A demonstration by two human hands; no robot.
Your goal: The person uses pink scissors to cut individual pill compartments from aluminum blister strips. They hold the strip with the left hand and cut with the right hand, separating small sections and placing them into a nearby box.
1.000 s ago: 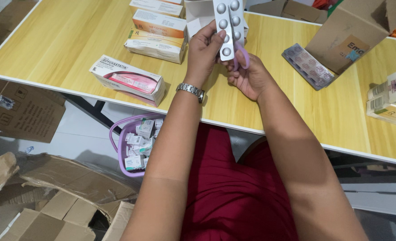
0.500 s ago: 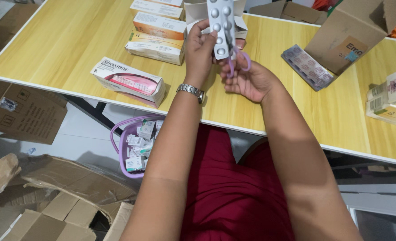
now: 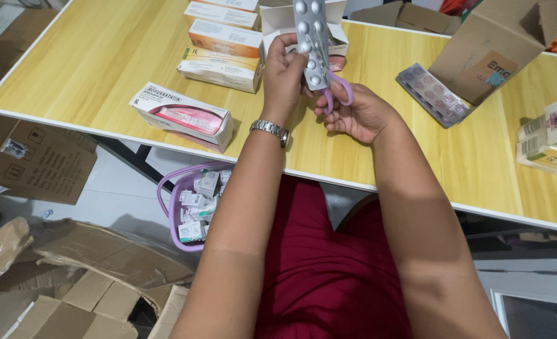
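The left hand (image 3: 284, 75) pinches one silver blister strip (image 3: 308, 37) upright above the surface (image 3: 90, 56); the right hand (image 3: 360, 113) grips one pair of purple-handled scissors (image 3: 336, 91) against it. Four medicine boxes (image 3: 223, 37) lie beside. A purple basket (image 3: 174, 210) below holds small cartons.

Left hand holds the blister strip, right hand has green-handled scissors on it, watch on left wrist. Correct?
Not quite: the scissors have purple handles, not green. The head view shows it. The rest stands: the left hand holds the blister strip, the right hand works the scissors, and the watch is on the left wrist.
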